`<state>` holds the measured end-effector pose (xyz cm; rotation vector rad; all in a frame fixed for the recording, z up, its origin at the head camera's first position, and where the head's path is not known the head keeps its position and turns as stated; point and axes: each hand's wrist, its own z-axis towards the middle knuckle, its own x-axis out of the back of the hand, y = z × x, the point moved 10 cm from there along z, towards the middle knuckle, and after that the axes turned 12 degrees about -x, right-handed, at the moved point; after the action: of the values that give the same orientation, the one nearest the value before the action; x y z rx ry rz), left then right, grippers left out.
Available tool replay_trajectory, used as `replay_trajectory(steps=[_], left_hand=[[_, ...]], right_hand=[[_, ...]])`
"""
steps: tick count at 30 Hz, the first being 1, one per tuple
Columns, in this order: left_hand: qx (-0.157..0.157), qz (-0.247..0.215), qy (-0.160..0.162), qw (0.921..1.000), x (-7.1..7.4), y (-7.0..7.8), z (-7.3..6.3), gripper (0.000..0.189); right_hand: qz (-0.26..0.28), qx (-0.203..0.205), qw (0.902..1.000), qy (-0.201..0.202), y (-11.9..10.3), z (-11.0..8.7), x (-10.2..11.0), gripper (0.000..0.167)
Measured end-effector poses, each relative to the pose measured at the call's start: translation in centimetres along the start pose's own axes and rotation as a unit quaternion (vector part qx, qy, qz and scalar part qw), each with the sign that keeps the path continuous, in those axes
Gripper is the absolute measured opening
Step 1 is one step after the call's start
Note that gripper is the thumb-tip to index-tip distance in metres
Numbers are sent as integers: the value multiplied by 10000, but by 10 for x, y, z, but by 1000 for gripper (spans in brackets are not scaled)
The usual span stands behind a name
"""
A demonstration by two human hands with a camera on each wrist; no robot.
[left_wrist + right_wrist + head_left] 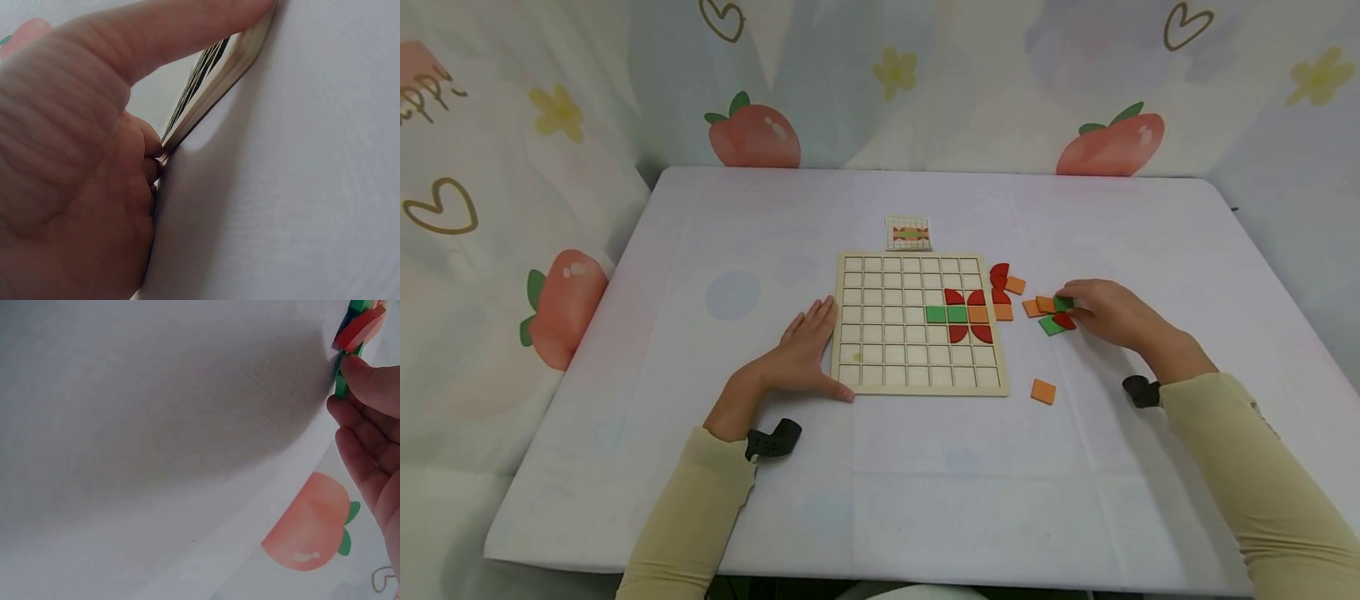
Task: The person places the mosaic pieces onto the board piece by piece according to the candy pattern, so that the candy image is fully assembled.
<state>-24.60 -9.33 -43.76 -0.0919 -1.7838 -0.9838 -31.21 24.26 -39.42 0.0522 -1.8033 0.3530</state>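
Note:
A wooden grid board (925,390) lies on the table. My left hand (797,358) rests along its left edge, fingers spread, with the thumb (187,37) at the near left corner. On the board are two green squares (936,314), an orange square (977,315) and several red rounded pieces (957,334). To the right of the board, my right hand (1108,312) pinches a green square tile (340,386) between thumb and fingers. Under and beside it lie a red piece (1064,322), another green tile (1051,326) and orange squares (1032,308).
A small pattern card (908,222) lies just beyond the board's far edge. Red rounded pieces (1000,270) and orange squares (1015,285) sit against the board's right side. One orange square (1042,392) lies alone nearer me. A printed curtain (970,83) stands behind the white table (925,492).

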Motion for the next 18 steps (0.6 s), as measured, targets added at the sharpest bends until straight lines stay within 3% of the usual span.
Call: replay_trajectory(steps=[7, 18], left_hand=[[-10, -4, 4, 10000, 0, 0, 0, 130], [-48, -71, 40, 10000, 0, 1, 0, 129]], right_hand=[[256, -194, 9994, 112, -4, -1, 7, 35], [338, -92, 9992, 207, -29, -2, 10, 37]])
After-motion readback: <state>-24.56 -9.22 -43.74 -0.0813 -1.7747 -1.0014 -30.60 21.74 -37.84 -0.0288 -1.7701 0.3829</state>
